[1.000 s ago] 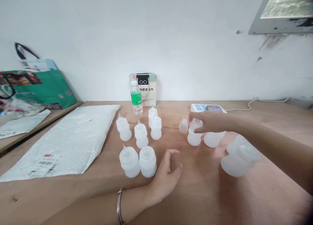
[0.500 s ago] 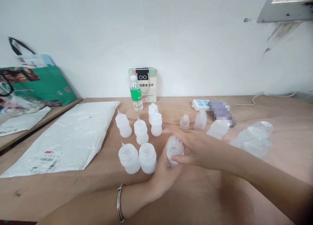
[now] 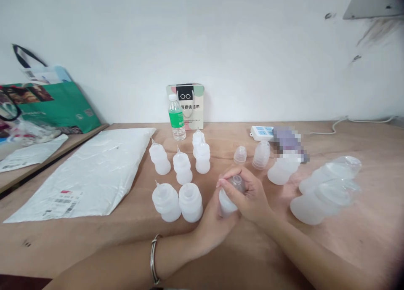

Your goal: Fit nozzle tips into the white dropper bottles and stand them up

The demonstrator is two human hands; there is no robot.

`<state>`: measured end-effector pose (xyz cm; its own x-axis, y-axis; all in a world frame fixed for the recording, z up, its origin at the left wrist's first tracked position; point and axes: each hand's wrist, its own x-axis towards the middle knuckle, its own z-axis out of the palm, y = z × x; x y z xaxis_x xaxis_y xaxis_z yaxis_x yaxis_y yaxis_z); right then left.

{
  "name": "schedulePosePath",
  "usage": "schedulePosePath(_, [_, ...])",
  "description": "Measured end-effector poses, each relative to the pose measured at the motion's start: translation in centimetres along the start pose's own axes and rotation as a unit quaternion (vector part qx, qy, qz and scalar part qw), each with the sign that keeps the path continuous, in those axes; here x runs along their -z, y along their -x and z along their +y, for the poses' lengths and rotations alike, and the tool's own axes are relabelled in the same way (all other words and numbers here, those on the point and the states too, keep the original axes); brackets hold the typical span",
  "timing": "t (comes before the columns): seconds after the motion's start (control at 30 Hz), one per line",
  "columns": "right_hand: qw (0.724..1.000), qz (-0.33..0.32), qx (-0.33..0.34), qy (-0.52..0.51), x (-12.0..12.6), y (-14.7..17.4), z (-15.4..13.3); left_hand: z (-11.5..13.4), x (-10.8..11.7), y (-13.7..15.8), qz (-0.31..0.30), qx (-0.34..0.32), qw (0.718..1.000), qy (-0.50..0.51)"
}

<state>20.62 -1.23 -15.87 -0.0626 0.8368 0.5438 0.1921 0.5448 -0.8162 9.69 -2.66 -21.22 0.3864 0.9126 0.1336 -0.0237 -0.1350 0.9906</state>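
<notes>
My left hand (image 3: 215,223) is closed around the white body of a small plastic bottle (image 3: 226,203), held close to the wooden table. From the right, my right hand (image 3: 254,197) wraps its fingers and thumb about the clear domed cap (image 3: 237,182) on top of that bottle. Left of my hands stand two open-necked white bottles, the nearer one (image 3: 190,201) beside a wider-looking one (image 3: 166,201). Behind them are several white bottles with thin pointed spouts, such as this bottle (image 3: 182,168). The lower side of the held bottle is partly hidden by my fingers.
Two clear caps, a small cap (image 3: 240,154) and a taller cap (image 3: 261,155), stand behind my hands. Capped bottles (image 3: 311,206) are at the right. A white mailing bag (image 3: 94,176), water bottle (image 3: 177,119), paper bag (image 3: 195,109) and power strip (image 3: 261,133) lie farther back.
My right hand has turned and drawn back toward me, its fingers now wrapped around the cap. The left hand keeps its hold on the bottle. The view has shifted slightly.
</notes>
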Motion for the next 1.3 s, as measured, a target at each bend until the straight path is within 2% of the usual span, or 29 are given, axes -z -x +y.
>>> schedulePosePath(0.1, [1.0, -0.004, 0.023, 0.013, 0.1, 0.2, 0.4, -0.1, -0.1, -0.1, -0.003, -0.01, 1.0, 0.007])
schedulePosePath(0.33, [0.998, -0.02, 0.026, 0.051, 0.1, 0.6, 0.4, -0.9, -0.3, -0.2, -0.004, -0.02, 1.0, 0.021])
schedulePosePath(0.47, [1.0, 0.001, -0.007, 0.02, -0.3, 1.3, 1.2, -0.9, -0.1, -0.1, -0.006, -0.017, 1.0, 0.005])
schedulePosePath(0.6, [0.999, -0.028, -0.044, 0.009, -0.5, 2.1, 2.6, -1.1, 0.0, -0.1, 0.009, -0.016, 1.0, 0.001])
schedulePosePath(0.7, [0.992, -0.071, -0.073, 0.078, 0.1, 2.5, 3.2, -1.3, 0.0, -0.1, 0.031, -0.019, 0.999, 0.013])
schedulePosePath(0.8, [0.978, -0.057, -0.074, 0.186, 0.9, 2.0, 3.6, -1.4, 0.0, -0.1, 0.04, -0.043, 0.998, 0.01])
schedulePosePath(0.9, [0.963, -0.004, -0.105, 0.249, 1.3, 0.2, 4.3, -1.4, 0.1, 0.1, 0.051, -0.041, 0.998, -0.013])
schedulePosePath(1.07, [0.943, 0.025, -0.185, 0.276, 0.2, -5.0, 6.9, -1.1, 0.2, 0.3, 0.032, 0.011, 0.998, -0.044])
schedulePosePath(1.3, [0.932, 0.075, -0.208, 0.287, -1.8, -11.6, 10.5, -0.8, 0.3, 0.3, 0.027, 0.031, 0.997, -0.064])
